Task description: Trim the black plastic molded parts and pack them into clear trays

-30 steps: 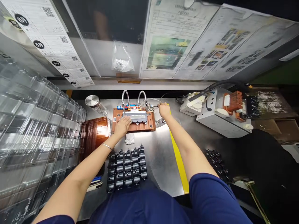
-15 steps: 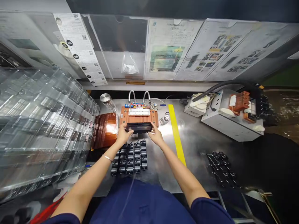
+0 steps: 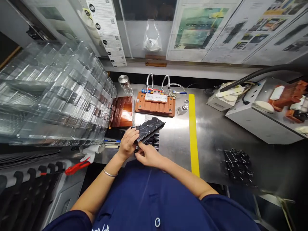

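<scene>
A black plastic panel (image 3: pixel 149 129), its face marked with crossing ribs and small studs, is held tilted above the near part of the bench. My left hand (image 3: pixel 128 145) is closed round its left end, fingers over the top face. At the panel's near lower corner is my right hand (image 3: pixel 149 156), thumb and forefinger closed on the edge; the exact contact is partly hidden. Beneath the panel, rows of small black parts (image 3: pixel 156 140) show only in part. Beyond it stands an orange-brown fixture (image 3: pixel 156 108) with a white perforated strip and two curved metal tubes.
Clear plastic trays (image 3: pixel 79 96) are stacked high at the left, beside an amber box (image 3: pixel 122 112) and a glass jar (image 3: pixel 125 86). Yellow tape (image 3: pixel 193 134) crosses the metal bench. Farther right are more black parts (image 3: pixel 238 166) and a grey machine (image 3: pixel 262 118).
Both hands have drawn the panel off the fixture's front, toward my body, and turned it so its ribbed face shows. My right hand has moved to the panel's near corner. The view has shifted.
</scene>
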A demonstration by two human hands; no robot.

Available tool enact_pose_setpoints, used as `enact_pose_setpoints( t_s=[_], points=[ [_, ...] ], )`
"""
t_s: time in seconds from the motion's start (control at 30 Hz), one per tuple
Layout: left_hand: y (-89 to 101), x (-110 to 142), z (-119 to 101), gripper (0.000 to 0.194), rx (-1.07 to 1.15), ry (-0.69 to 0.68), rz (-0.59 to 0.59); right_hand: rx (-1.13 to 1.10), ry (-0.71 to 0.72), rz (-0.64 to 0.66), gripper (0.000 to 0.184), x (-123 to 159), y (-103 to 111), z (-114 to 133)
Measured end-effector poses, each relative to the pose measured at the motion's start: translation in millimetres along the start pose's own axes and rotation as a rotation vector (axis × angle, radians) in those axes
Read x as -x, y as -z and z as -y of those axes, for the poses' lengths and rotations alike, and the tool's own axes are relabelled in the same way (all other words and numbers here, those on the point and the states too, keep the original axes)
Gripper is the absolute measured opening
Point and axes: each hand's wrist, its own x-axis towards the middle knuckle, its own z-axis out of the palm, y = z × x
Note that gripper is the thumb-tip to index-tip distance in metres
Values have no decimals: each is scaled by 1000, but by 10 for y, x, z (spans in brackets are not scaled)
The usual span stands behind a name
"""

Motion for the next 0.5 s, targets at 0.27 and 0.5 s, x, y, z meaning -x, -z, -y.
enact_pose_setpoints(
  t_s=[0.27, 0.5],
  points=[
    [1261, -153, -123, 30, -517, 242, -361, -473, -170, -168, 39, -154, 256, -311],
    [2713, -386, 288, 54, -993, 410, -699, -8, -27, -88, 33, -535, 170, -342]
  ],
)
